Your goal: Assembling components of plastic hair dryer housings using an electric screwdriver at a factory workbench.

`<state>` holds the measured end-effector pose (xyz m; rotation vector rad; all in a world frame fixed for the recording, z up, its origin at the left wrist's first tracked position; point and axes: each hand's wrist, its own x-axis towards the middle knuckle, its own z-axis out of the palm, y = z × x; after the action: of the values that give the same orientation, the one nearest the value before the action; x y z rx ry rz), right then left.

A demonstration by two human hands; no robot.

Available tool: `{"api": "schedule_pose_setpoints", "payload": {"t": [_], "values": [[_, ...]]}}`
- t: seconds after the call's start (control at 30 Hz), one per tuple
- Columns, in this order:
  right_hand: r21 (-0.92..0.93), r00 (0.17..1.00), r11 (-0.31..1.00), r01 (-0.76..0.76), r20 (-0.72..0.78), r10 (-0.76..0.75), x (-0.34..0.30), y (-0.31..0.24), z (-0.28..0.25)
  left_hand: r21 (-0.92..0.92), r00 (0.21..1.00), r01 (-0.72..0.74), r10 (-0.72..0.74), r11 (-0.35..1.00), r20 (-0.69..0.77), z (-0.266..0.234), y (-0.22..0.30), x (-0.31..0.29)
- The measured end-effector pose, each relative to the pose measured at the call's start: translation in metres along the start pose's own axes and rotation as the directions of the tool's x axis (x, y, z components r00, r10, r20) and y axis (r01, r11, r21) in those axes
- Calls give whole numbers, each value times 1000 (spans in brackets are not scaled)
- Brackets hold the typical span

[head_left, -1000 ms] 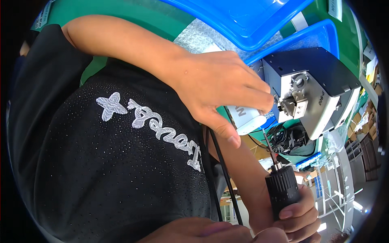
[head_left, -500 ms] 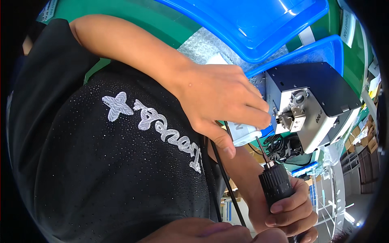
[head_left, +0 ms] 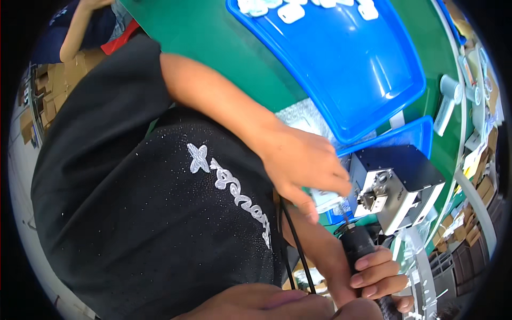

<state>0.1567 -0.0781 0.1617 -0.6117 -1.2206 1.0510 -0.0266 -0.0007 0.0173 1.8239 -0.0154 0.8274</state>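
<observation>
My left hand (head_left: 301, 162) reaches in from the upper left, its thumb and fingers around a white plastic part (head_left: 326, 201) that is mostly hidden beneath the hand. Lower down, my right hand (head_left: 380, 273) is wrapped round a black electric screwdriver (head_left: 357, 242). The screwdriver's thin bit points up toward the white part's end; blur hides whether they touch. Right beside my left fingertips stands a box-shaped screw feeder (head_left: 400, 168), black on top with a metal mechanism on its front.
A large blue tray (head_left: 341, 140) holds several white parts (head_left: 292, 13) at its far end. A second blue tray (head_left: 426, 140) sits partly behind the feeder. Bubble wrap (head_left: 304, 114) lies on the green table (head_left: 213, 48). A white fan-like piece (head_left: 448, 101) lies farther right. Another person's arm (head_left: 77, 29) shows at upper left.
The view has shifted, so the trays and feeder appear lower, and white parts and another person come into sight. My left hand still holds the white part, my right the screwdriver.
</observation>
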Motion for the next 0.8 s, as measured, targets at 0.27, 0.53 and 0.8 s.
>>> {"api": "schedule_pose_setpoints", "payload": {"t": [0.27, 0.53, 0.8], "values": [[-176, 934, 980, -93, -356, 25, 23, 73, 29, 760, 995, 36, -97, 649, 36, -144, 20, 15], [-419, 817, 701, -577, -288, 500, 84, 149, 59, 965, 984, 30, -178, 259, 17, -305, -31, 48], [-919, 863, 174, -354, -250, 439, 142, 231, 69, 992, 906, -92, -420, -83, 49, -396, -136, 24]]}}
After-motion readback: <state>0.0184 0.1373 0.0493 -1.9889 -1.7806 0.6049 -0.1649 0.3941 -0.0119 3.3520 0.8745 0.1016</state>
